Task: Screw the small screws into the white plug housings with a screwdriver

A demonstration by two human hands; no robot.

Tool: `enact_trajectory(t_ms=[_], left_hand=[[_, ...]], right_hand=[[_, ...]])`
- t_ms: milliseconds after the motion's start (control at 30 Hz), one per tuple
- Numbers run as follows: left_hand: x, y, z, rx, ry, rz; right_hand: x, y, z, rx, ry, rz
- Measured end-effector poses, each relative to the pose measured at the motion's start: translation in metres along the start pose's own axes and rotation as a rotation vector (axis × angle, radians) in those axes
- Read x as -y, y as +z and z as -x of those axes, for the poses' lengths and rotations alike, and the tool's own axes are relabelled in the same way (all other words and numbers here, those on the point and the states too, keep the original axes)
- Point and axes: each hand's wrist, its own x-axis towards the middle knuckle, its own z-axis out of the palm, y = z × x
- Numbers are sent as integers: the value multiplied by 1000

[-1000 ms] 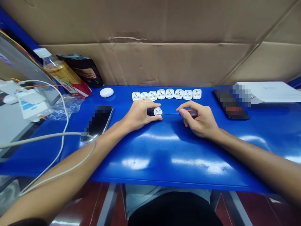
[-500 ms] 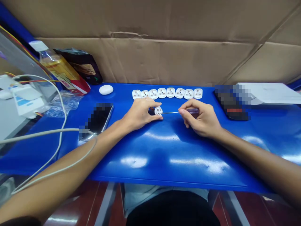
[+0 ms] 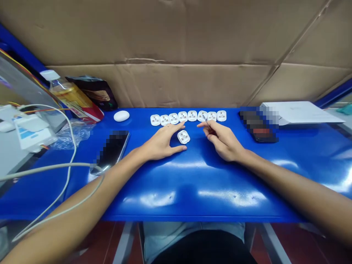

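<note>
A small white plastic piece with metal contacts (image 3: 183, 136) lies on the blue table, its contacts facing up. My left hand (image 3: 161, 142) rests beside it, thumb and fingers spread around it with gaps on both sides. My right hand (image 3: 224, 141) is closed around a thin screwdriver (image 3: 205, 120), whose shaft points up and away from the piece. Most of its handle is hidden by the fingers. Behind both hands runs a row of several similar white pieces (image 3: 173, 118), contacts upward.
To the left are a phone (image 3: 111, 150), a white rounded case (image 3: 121, 116), a bottle (image 3: 74, 97), a dark pouch (image 3: 96, 91) and loose white cables (image 3: 72, 146). On the right lie a dark device (image 3: 258, 128) and a white box (image 3: 299, 112). Cardboard (image 3: 192, 84) stands along the back.
My left fingers have opened from the white piece, which now lies between them. The screwdriver has come off the piece, and its shaft has swung from pointing left to pointing up.
</note>
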Motion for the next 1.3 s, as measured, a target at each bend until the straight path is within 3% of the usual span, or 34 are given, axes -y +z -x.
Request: enact_trajectory(t_ms=[233,367,500,667,800,933,1100,1300], left_hand=[[-3,-4,-5,-31,-31,9],[-14,2,-5,35,35,26],[-14,2,-3,56,5,-52],[-7,1,1,78,-1,-183],[-9,3,3,131,-25,-189],[-11,2,3,188,-35,-176],[-11,1,4,235,-45,-180],[-14,-1,3,259,-60,-203]], right_hand=[[8,5,1,282,-72,368],[15,6,0,312,-109,398],[23,1,-2,336,-95,474],[11,-34,-7,315,-45,560],[-17,-72,-12,318,83,570],[-45,-98,-12,263,196,572],[-70,-106,-10,110,211,611],[-78,-99,-12,90,282,679]])
